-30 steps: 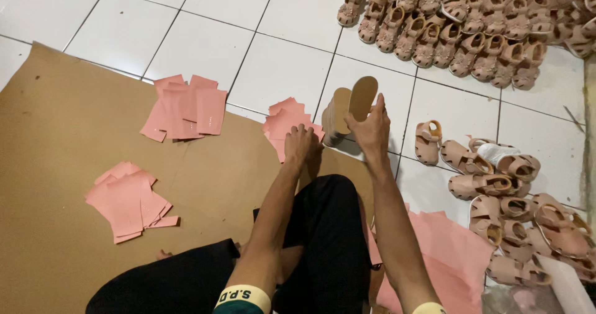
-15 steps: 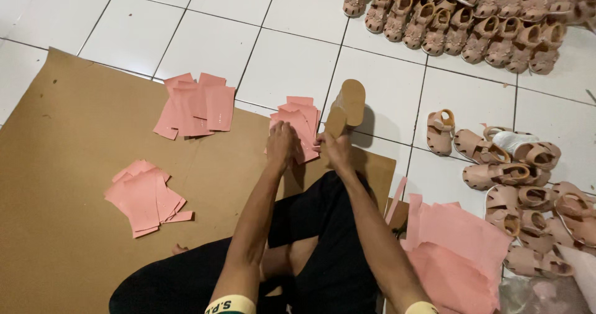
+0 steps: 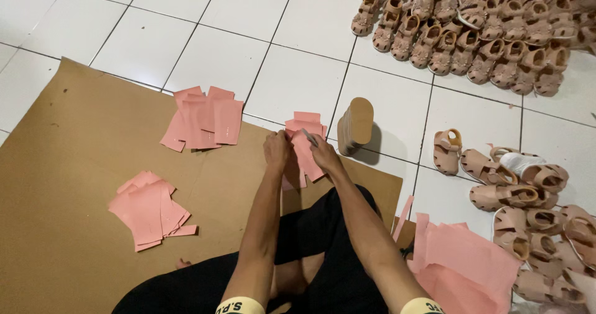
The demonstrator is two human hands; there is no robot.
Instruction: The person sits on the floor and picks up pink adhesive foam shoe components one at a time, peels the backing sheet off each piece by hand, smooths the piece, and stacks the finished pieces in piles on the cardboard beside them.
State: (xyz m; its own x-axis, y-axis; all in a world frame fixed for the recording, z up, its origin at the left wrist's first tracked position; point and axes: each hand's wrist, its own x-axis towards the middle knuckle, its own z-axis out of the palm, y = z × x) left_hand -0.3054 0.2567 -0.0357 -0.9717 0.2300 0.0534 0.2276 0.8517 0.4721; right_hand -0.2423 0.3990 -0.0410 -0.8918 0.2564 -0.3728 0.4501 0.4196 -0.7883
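Both hands' grip, left hand (image 3: 277,148) and right hand (image 3: 324,156), pinches pink sheets (image 3: 304,141) over cardboard (image 3: 68,159).

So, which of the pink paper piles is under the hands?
The small pile at the cardboard's far edge, beside the upright stack of soles; the other piles lie untouched.

No packages, labels, signs or screens show here. The nearest thing to packing material is a flat brown cardboard sheet (image 3: 74,165) spread on the white tiled floor (image 3: 248,16), plain and unprinted, carrying small heaps of pink cut pieces.
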